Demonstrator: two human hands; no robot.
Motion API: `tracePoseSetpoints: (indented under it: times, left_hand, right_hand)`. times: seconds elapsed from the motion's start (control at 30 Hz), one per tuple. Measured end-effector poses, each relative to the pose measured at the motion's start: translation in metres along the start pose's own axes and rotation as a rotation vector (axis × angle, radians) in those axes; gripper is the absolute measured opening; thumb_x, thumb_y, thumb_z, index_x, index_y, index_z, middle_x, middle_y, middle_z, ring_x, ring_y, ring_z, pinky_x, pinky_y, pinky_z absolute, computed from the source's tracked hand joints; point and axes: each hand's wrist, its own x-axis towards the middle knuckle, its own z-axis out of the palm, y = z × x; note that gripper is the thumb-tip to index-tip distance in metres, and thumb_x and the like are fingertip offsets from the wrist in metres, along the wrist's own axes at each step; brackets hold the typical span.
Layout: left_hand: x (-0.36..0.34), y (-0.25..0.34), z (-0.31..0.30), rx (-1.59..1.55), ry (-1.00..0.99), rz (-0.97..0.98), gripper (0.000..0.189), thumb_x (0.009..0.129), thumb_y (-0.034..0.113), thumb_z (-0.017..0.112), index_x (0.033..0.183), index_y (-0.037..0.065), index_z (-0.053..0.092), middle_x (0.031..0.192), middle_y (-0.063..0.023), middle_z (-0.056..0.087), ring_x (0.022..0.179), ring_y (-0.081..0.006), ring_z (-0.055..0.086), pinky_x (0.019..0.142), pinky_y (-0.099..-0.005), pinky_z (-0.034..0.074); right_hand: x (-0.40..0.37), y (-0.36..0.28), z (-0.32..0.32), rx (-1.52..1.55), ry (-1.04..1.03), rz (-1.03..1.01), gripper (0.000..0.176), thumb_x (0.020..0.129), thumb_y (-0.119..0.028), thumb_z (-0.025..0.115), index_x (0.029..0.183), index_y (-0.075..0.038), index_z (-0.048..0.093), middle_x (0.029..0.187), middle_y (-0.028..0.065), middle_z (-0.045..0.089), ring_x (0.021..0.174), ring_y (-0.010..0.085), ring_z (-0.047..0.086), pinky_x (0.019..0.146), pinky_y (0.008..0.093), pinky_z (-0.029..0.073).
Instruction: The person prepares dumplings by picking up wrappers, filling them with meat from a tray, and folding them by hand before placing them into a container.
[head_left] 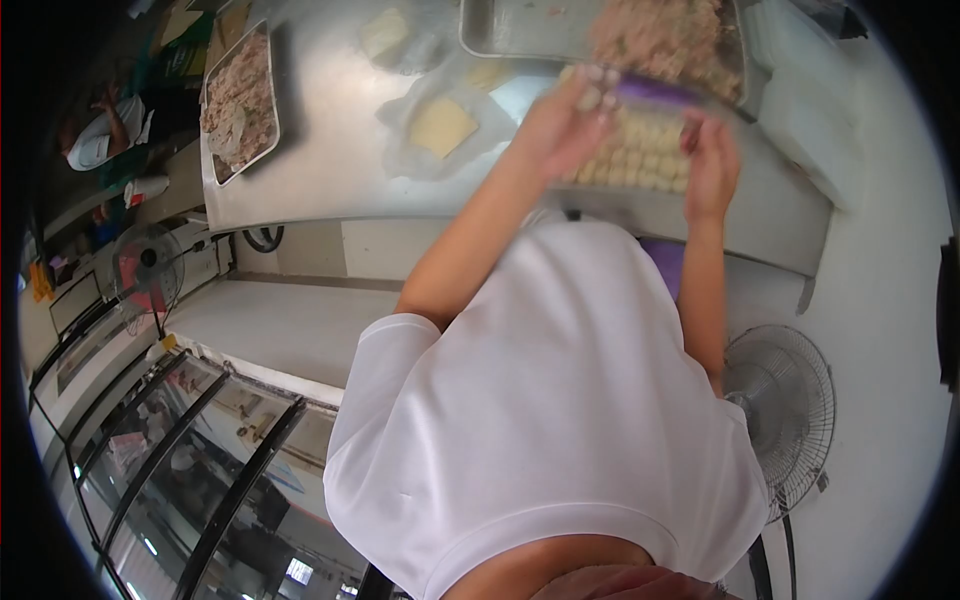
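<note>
A clear container [640,160] holds rows of small, pale, rounded dough pieces near the table's front edge. My left hand [572,125] is over its left side, fingers curled inward, with small pale bits at the fingertips; motion blur hides what they are. At the container's right edge is my right hand [712,165], its fingers bent and drawn together. Whatever is between them cannot be made out. A blurred purple strip [655,90] lies along the container's far side. Left of my left hand, square yellowish wrappers [443,126] rest on a plastic sheet [395,140].
A metal tray [520,50] with pinkish minced filling [665,40] stands at the back right. Another filling tray [240,110] sits at the steel table's [330,150] left end. White containers [800,100] stand by the wall. A fan [782,420] is at my right.
</note>
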Motion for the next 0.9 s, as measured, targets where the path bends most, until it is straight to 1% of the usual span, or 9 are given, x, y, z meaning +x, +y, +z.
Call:
tracePoseSetpoints:
  times: [0.23,0.3,0.33,0.4,0.43,0.5,0.6,0.7,0.9]
  left_hand:
    - [0.014,0.018,-0.044,-0.122,-0.137,0.039,0.046,0.093,0.056,0.046,0.073,0.013,0.047,0.086,0.0009,0.050,0.075,-0.0123,0.045,0.058,-0.0223,0.038]
    - [0.009,0.019,-0.039,0.094,0.276,0.079,0.031,0.097,0.039,0.052,0.088,0.011,0.056,0.082,-0.0005,0.051,0.073,-0.0123,0.046,0.059,-0.0235,0.039]
    - [0.008,0.019,-0.039,0.095,0.276,0.077,0.031,0.097,0.039,0.052,0.088,0.011,0.056,0.082,-0.0005,0.051,0.073,-0.0123,0.046,0.059,-0.0235,0.039]
    - [0.007,0.019,-0.039,0.356,0.215,0.036,0.025,0.094,0.014,0.052,0.115,0.002,0.056,0.080,-0.0021,0.053,0.074,-0.0126,0.050,0.063,-0.0245,0.043]
    - [0.006,0.017,-0.041,0.357,0.214,0.032,0.025,0.094,0.014,0.052,0.115,0.002,0.056,0.080,-0.0021,0.053,0.074,-0.0126,0.050,0.063,-0.0245,0.043]
    - [-0.001,0.008,-0.051,0.918,0.199,0.096,0.050,0.086,-0.002,0.046,0.135,-0.008,0.040,0.091,-0.0066,0.055,0.076,-0.0127,0.053,0.070,-0.0252,0.046]
    - [-0.002,-0.006,-0.072,1.425,0.272,0.366,0.055,0.086,-0.004,0.050,0.138,-0.006,0.037,0.095,-0.0087,0.055,0.076,-0.0120,0.054,0.072,-0.0241,0.047]
    - [-0.013,-0.013,-0.057,1.583,0.311,0.580,0.055,0.083,-0.004,0.058,0.135,-0.004,0.040,0.093,-0.0098,0.056,0.076,-0.0119,0.055,0.070,-0.0238,0.048]
    - [-0.022,-0.014,-0.043,1.373,0.336,0.487,0.039,0.076,0.008,0.076,0.107,0.001,0.052,0.088,-0.0071,0.060,0.079,-0.0121,0.060,0.066,-0.0243,0.048]
  right_hand:
    - [-0.020,0.020,-0.013,-0.117,0.011,0.075,0.025,0.097,-0.018,0.053,0.108,0.002,0.063,0.100,0.0060,0.065,0.075,0.0070,0.048,0.069,0.0214,0.040]
    - [-0.022,0.019,-0.018,-0.152,0.018,0.063,0.025,0.097,-0.018,0.053,0.108,0.002,0.063,0.099,0.0058,0.065,0.075,0.0068,0.048,0.069,0.0213,0.040]
    - [-0.022,0.019,-0.021,-0.188,0.022,0.051,0.025,0.097,-0.018,0.053,0.108,0.002,0.063,0.099,0.0056,0.065,0.074,0.0067,0.048,0.069,0.0213,0.040]
    - [-0.021,0.020,-0.029,-0.187,0.039,0.040,0.025,0.097,-0.018,0.053,0.108,0.001,0.063,0.099,0.0055,0.065,0.074,0.0065,0.049,0.069,0.0212,0.041]
    - [-0.020,0.020,-0.033,-0.188,0.053,0.030,0.024,0.097,-0.018,0.052,0.107,0.001,0.063,0.099,0.0053,0.065,0.074,0.0063,0.049,0.068,0.0211,0.041]
    - [-0.020,0.019,-0.041,-0.189,0.076,0.031,0.024,0.097,-0.018,0.052,0.107,0.001,0.063,0.099,0.0053,0.066,0.074,0.0062,0.049,0.068,0.0211,0.041]
    - [-0.020,0.019,-0.043,-0.189,0.090,0.022,0.025,0.097,-0.018,0.051,0.107,0.001,0.064,0.098,0.0053,0.066,0.075,0.0060,0.049,0.068,0.0209,0.041]
    - [-0.021,0.022,-0.047,-0.177,0.088,0.018,0.025,0.097,-0.018,0.052,0.107,0.001,0.064,0.098,0.0053,0.066,0.074,0.0059,0.049,0.068,0.0210,0.041]
    - [-0.024,0.026,-0.043,-0.151,0.079,0.028,0.024,0.096,-0.017,0.053,0.107,0.002,0.063,0.098,0.0054,0.066,0.074,0.0060,0.049,0.068,0.0212,0.041]
